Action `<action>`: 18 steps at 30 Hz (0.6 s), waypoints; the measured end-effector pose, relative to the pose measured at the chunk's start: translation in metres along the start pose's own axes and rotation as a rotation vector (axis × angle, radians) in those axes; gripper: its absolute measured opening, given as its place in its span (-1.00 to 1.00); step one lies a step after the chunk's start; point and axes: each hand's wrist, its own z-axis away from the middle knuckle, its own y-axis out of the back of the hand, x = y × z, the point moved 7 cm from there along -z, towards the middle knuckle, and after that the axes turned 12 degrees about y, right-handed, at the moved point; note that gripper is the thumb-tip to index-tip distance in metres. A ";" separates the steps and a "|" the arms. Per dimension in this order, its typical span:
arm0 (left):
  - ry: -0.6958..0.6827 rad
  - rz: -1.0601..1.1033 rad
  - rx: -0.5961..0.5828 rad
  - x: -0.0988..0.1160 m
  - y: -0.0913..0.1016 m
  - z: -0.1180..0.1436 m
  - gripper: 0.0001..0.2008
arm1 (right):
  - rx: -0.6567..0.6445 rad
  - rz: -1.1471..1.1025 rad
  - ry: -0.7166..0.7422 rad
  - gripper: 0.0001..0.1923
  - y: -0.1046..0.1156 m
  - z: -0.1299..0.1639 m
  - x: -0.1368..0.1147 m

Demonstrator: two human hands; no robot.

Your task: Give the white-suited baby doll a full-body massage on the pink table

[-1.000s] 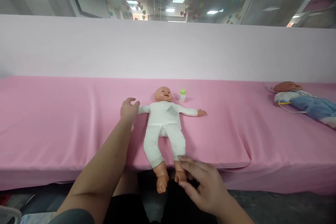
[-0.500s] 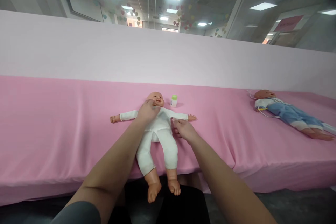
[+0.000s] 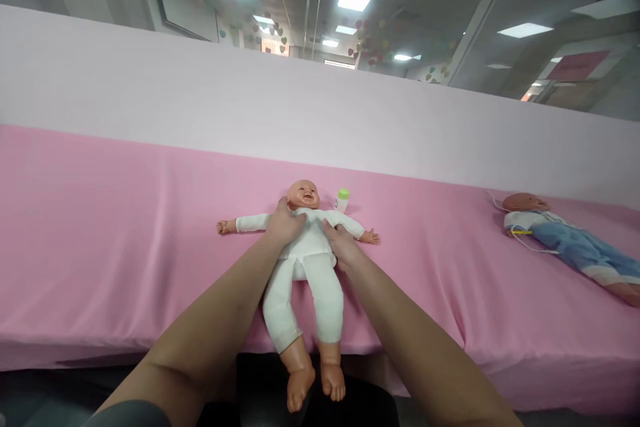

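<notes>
A baby doll point(image 3: 313, 240) in a white suit lies on its back, arms stretched out to both sides, its lower legs reaching past the bed's front edge. My left hand point(image 3: 286, 225) grips its upper body near the shoulder, thumb on the chest and the other fingers mostly hidden behind. On the opposite side, my right hand point(image 3: 345, 247) holds the trunk below the armpit, its thumb also on the chest. Close to the doll's head stands a small white bottle point(image 3: 341, 201) with a lime-green cap.
Pink cloth point(image 3: 110, 233) covers the long bed. A second doll point(image 3: 570, 233) in blue trousers lies at the right, with a thin white tube and a yellow piece by it. Behind runs a white partition point(image 3: 250, 113) topped by glass.
My right hand has moved in from beside the doll onto its trunk. My left hand has slid down from near the face to the shoulder. The view has shifted slightly.
</notes>
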 end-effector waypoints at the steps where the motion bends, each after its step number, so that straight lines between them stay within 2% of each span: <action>1: 0.005 0.032 0.001 -0.002 0.000 -0.002 -0.26 | -0.005 0.003 0.013 -0.49 -0.002 0.000 -0.002; 5: 0.033 0.214 0.000 -0.010 0.003 -0.008 -0.16 | -0.028 0.018 0.097 -0.44 -0.006 0.005 -0.012; 9: 0.064 0.316 -0.036 -0.011 0.004 -0.007 -0.14 | -0.117 0.038 0.198 -0.39 -0.010 0.007 -0.024; 14: 0.073 0.445 -0.144 -0.005 0.004 0.001 -0.22 | -0.191 0.206 0.290 -0.40 -0.021 0.012 -0.045; 18: 0.163 0.632 -0.248 -0.004 0.002 0.011 -0.12 | -0.251 0.304 0.347 -0.40 -0.033 0.016 -0.062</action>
